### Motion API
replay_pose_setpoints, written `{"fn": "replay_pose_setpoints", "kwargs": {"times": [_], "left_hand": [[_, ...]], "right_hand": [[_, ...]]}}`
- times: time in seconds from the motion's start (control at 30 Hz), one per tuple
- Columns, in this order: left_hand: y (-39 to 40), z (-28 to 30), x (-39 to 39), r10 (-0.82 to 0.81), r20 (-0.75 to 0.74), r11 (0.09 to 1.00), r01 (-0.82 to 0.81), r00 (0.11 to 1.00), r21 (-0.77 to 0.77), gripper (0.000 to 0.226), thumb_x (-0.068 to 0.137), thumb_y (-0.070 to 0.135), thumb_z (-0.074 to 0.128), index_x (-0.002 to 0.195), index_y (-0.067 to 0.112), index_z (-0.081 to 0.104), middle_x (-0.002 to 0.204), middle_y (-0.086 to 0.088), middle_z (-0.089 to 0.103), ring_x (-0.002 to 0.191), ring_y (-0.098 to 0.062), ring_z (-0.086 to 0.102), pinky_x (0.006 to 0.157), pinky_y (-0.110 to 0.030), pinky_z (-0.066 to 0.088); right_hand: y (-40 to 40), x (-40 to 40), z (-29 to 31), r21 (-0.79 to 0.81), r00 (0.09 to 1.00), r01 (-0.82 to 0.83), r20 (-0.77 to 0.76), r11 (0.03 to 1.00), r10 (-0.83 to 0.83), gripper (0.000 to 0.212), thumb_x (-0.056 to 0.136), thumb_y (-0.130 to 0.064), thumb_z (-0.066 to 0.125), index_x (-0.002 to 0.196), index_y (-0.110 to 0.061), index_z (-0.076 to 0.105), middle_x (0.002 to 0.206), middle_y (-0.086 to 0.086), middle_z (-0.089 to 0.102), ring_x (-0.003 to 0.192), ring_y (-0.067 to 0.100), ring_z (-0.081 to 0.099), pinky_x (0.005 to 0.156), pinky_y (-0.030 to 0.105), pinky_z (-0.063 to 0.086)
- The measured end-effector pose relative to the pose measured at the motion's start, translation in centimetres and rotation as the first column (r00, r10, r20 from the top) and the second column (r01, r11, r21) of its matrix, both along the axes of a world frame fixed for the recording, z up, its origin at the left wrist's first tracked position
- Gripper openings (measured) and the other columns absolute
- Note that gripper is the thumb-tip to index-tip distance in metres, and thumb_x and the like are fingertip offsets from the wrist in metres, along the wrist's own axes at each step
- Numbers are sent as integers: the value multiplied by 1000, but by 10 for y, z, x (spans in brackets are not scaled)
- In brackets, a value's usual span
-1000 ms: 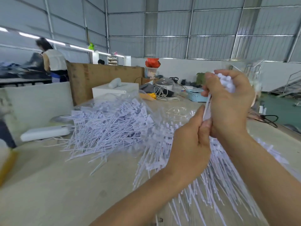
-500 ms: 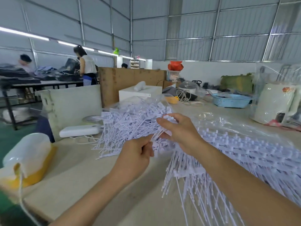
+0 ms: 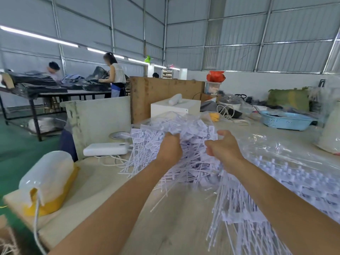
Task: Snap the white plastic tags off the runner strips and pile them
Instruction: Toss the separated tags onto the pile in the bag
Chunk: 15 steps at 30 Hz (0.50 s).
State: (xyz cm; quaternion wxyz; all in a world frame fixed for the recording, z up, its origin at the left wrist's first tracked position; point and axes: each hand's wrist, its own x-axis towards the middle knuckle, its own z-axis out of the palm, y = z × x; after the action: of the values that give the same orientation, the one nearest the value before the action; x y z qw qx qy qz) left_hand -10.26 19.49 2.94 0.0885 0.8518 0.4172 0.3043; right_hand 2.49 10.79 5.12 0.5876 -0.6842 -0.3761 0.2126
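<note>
Two hands [image 3: 170, 147] [image 3: 223, 149] loosely curled, grip unclear, over thin white tags [image 3: 185, 144] heaped.

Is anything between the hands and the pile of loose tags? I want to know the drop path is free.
Nothing visible. The left hand and right hand are right over the pile of loose tags, with no object between them.

A high shed of grey corrugated wall panels [image 3: 239, 34] on steel framing, lit by fluorescent tube lights [image 3: 40, 36], stands over a green floor [image 3: 16, 150], with a dark worktable [image 3: 55, 93] heaped with cloth at left and a wooden board [image 3: 165, 94] upright behind the pale bench [image 3: 110, 181].
</note>
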Motion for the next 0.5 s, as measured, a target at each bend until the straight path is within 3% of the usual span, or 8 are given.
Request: {"fn": "replay_pose_setpoints", "kwargs": {"times": [0.1, 0.23, 0.4, 0.5], "left_hand": [[11, 6, 8, 137, -80, 988, -142, 987, -60, 52, 88, -6, 45, 138, 4, 35, 135, -28, 27, 96, -36, 56, 81, -30, 45], [15, 4, 21, 304, -189, 951, -286, 934, 118, 41, 91, 9, 52, 130, 5, 41, 130, -20, 34, 117, -35, 39, 79, -32, 47], [5, 7, 31, 370, -479, 924, -262, 796, 278, 40, 92, 21, 46, 130, 8, 46, 131, -15, 37, 122, -32, 33, 98, -40, 36], [-15, 14, 34, 371, -534, 925, -248, 760, 289, 38, 91, 27, 42, 125, 13, 50, 131, -12, 40, 123, -29, 33, 101, -46, 28]], "right_hand": [[-3, 9, -6, -54, 985, 24, 172, 998, -15, 66, 86, -12, 63, 142, -16, 28, 124, 13, 48, 80, 23, 60, 62, 31, 49], [-10, 18, -15, -136, 963, 31, 269, 990, 7, 66, 84, -9, 63, 140, -16, 28, 136, 18, 38, 105, 32, 55, 86, 43, 53], [-21, 13, -14, -189, 907, 18, 416, 982, 64, 67, 87, -12, 62, 143, -16, 26, 138, 17, 36, 109, 33, 54, 72, 29, 44], [-41, 7, -6, -240, 896, -60, 416, 969, 159, 65, 88, -17, 62, 144, -19, 28, 143, 12, 34, 113, 26, 50, 77, 27, 40]]}}
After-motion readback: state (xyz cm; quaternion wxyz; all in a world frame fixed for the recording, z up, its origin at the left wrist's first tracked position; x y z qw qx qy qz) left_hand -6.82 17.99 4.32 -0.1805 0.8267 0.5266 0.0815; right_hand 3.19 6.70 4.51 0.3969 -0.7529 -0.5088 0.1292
